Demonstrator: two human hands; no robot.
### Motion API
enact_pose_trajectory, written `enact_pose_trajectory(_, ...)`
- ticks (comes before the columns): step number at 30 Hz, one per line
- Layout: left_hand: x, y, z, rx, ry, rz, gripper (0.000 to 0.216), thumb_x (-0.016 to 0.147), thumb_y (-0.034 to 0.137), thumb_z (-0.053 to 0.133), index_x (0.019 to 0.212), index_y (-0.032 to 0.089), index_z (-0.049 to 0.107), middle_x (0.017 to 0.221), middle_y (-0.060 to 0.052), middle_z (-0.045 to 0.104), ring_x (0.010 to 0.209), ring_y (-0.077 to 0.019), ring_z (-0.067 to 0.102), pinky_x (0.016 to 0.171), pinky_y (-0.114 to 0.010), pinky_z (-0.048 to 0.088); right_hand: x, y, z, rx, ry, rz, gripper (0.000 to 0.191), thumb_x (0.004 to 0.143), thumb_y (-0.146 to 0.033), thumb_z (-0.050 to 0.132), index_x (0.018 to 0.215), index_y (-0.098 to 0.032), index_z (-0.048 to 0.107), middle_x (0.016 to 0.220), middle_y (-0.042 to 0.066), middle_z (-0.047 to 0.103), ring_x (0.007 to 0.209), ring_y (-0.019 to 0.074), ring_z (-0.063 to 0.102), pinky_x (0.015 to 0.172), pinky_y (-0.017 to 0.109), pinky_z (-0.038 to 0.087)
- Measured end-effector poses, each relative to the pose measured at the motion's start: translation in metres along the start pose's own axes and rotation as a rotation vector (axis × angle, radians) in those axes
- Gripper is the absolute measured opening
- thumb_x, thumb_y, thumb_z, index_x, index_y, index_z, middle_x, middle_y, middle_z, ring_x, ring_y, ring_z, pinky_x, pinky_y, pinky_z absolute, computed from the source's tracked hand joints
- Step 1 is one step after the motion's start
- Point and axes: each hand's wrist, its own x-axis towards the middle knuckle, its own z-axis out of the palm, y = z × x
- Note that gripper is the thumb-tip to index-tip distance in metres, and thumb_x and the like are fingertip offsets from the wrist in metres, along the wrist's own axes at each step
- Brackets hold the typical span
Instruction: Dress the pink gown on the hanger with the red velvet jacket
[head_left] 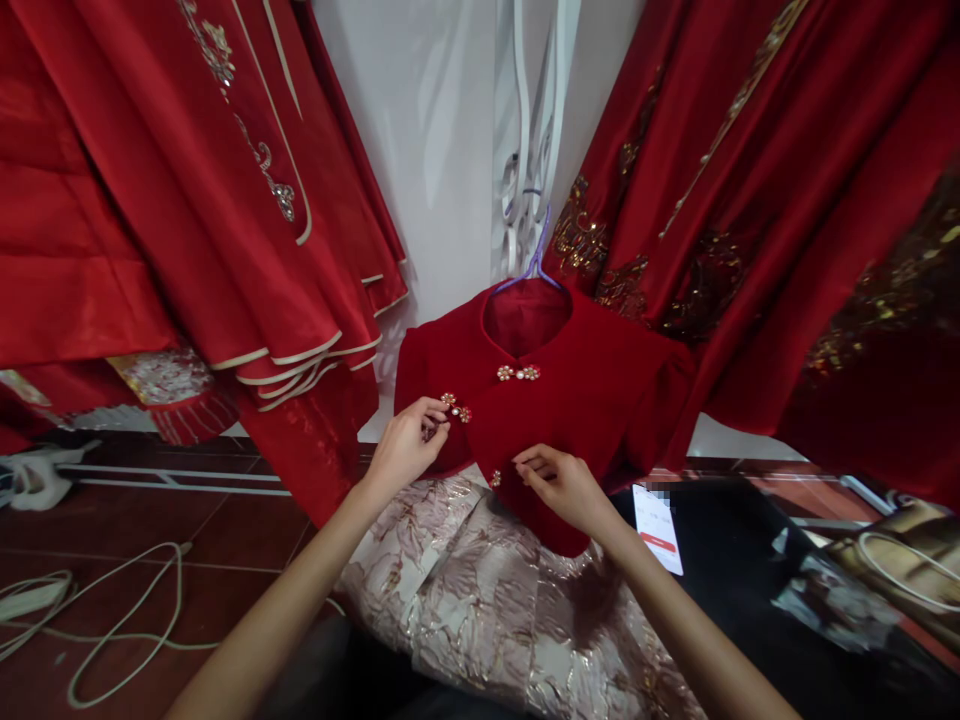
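Note:
A short red jacket (570,410) hangs from a purple hanger (537,268), its front facing me. A pearl-and-gold flower clasp (519,373) sits fastened below the neckline. My left hand (409,440) is closed, its fingertips pinching the jacket front beside a second flower clasp (456,408). A smaller flower piece (496,479) shows lower on the jacket front. Just right of it, my right hand (561,485) lies against the cloth with its fingers curled together; what is between them is hidden. Beneath the jacket is a pale pink and gold brocade skirt (480,590).
Red embroidered garments (247,200) hang on the left, and red sequined garments (750,200) on the right. A lit phone (657,530) lies on a black surface (720,590) near a clear plastic bag (832,605). A white cable (127,640) loops over the tiled floor.

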Motion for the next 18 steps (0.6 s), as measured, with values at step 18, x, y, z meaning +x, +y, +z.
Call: enact_pose_trajectory(18, -0.021, -0.005, 0.011, 0.156, -0.105, -0.079, 0.018, 0.072, 0.024, 0.062, 0.085, 0.020, 0.051, 0.077, -0.001, 0.062, 0.069, -0.0158, 0.060, 0.063, -0.026, 0.045, -0.009, 0.014, 0.057, -0.388, 0.305, -0.113, 0.022, 0.076, -0.020, 0.056, 0.097, -0.022, 0.051, 0.098, 0.004, 0.057, 0.086, 0.0194, 0.058, 0.064, 0.027, 0.047)
